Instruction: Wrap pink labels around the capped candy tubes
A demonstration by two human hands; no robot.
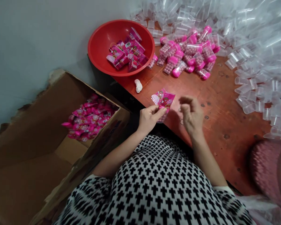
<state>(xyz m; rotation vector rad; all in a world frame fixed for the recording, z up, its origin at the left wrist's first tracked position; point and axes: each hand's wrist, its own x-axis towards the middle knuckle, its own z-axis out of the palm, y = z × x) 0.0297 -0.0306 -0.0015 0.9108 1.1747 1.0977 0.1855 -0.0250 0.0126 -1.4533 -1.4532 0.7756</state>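
Note:
My left hand point(150, 118) pinches a printed pink label point(165, 98) together with a clear tube of pink balls point(162, 117) at the table's near edge. The label stands up above the fingers, and part of the tube is hidden behind them. Just to the right, my right hand point(192, 117) is raised over the table with its fingers curled in; it is slightly blurred. Whatever those fingers may hold cannot be made out. Beyond both hands lies a pile of filled tubes with pink caps point(189, 51).
A red bowl point(93, 56) holds more pink labels. Near it lies a small white lump point(138, 86). Empty clear tubes point(259, 78) heap along the back and right of the wooden table point(224, 115). A tub of pink balls point(267, 172) stands right; a cardboard box point(37, 125) with labelled tubes stands left.

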